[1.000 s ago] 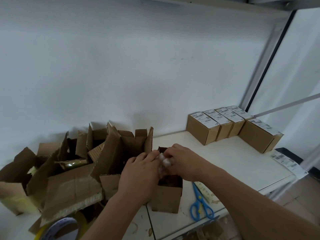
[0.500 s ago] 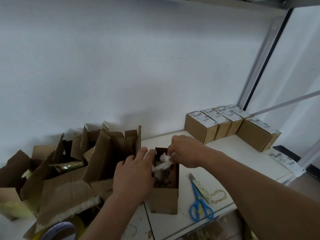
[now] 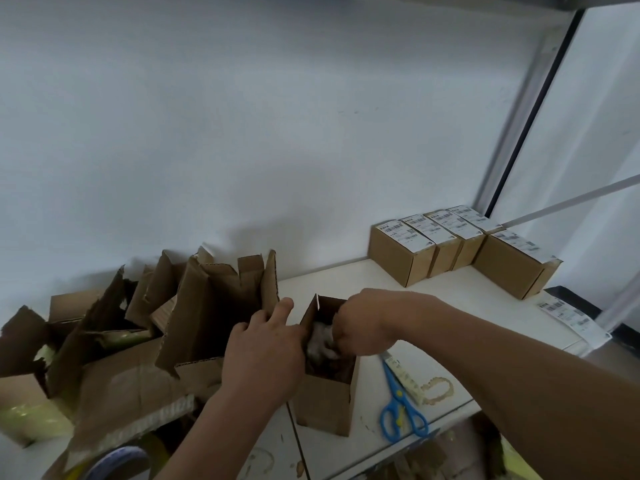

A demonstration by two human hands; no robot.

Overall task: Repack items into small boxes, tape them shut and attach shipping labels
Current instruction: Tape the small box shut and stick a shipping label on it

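Since the earlier frames the right hand (image 3: 360, 323) has gone from working at the box mouth to pushing down inside it, and the pale wrapped item (image 3: 320, 342), lifted and blurred half a second ago, now sits lower within the small open box (image 3: 325, 386). The left hand (image 3: 263, 348) has shifted little; it remains against the box's left wall.

Present state: the small open box stands upright at the front of the desk (image 3: 467, 306), between the torn cartons (image 3: 138, 334) on the left and the blue scissors (image 3: 398, 407) on the right. The right hand's fingers are curled around the wrapped item inside the opening, gripping it. The left hand lies with its fingers fairly straight over the box's near left edge; whether the fingertips hook the rim cannot be told.

Step in hand, as judged: seating the item in the box. It is best done by keeping the left hand firm on the wall so the light box does not tip or slide, and pressing the wrapping below the rim so the flaps can close flat for taping.

Five sealed labelled boxes (image 3: 401, 254) stand at the back right. A strip of shipping labels (image 3: 568, 315) lies at the right edge, and a tape roll (image 3: 114, 462) is partly visible at bottom left.
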